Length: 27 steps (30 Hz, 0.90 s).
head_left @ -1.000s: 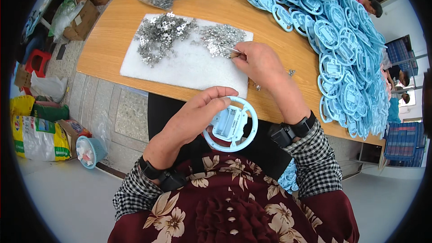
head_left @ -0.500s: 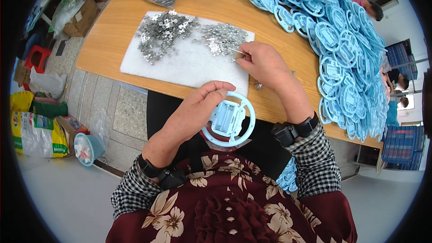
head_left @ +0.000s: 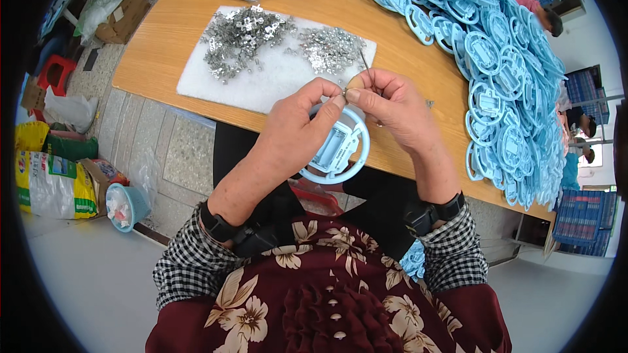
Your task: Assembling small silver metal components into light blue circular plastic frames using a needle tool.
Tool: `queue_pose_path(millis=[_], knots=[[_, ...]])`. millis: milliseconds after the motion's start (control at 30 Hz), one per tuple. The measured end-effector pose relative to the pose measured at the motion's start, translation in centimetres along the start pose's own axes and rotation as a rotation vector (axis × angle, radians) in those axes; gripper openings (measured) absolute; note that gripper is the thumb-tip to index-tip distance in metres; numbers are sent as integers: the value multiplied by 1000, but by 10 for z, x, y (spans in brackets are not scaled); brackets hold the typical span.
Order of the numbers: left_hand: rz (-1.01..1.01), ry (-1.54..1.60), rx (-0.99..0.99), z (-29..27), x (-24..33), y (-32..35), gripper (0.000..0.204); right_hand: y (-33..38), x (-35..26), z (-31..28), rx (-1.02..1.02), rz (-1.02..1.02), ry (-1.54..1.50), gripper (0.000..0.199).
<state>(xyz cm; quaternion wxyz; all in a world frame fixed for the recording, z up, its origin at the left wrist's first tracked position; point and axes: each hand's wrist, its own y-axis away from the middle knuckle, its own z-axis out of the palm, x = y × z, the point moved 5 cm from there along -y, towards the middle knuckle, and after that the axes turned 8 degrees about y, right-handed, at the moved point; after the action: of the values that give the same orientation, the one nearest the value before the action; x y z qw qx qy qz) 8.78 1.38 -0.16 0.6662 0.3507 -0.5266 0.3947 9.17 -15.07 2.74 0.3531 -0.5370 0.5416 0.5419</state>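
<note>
Sitting at wood table (head_left: 405, 59); white mat (head_left: 275, 85), blue rings (head_left: 504, 65), tile floor (head_left: 163, 150).

Both hands up close over a light blue plastic ring, working at its top edge

The left hand (head_left: 297, 121) holds the blue ring part (head_left: 335, 147) by its rim, thumb tip right against the right hand (head_left: 386, 108), which pinches a thin metal tool (head_left: 365, 65) and something tiny I can't make out. Behind them the wooden counter (head_left: 163, 33) carries a white mat (head_left: 275, 82) with two heaps of small silvery metal bits (head_left: 239, 36), and a big pile of the same blue rings (head_left: 504, 72) runs along the right side.
</note>
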Motion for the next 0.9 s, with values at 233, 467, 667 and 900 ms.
queue_pose_path(millis=[233,467,667,900], knots=[[-22,-414,-46,1,14,5,21,13,-21,-7,-98,32,503,18],[39,-419,32,-12,-1,-2,32,20,8,3,13,-140,413,18],[56,-444,31,-17,-6,-5,33,20,15,13,49,-181,400,14],[-19,-387,27,-17,-8,-8,34,31,-2,29,266,-564,984,14]])
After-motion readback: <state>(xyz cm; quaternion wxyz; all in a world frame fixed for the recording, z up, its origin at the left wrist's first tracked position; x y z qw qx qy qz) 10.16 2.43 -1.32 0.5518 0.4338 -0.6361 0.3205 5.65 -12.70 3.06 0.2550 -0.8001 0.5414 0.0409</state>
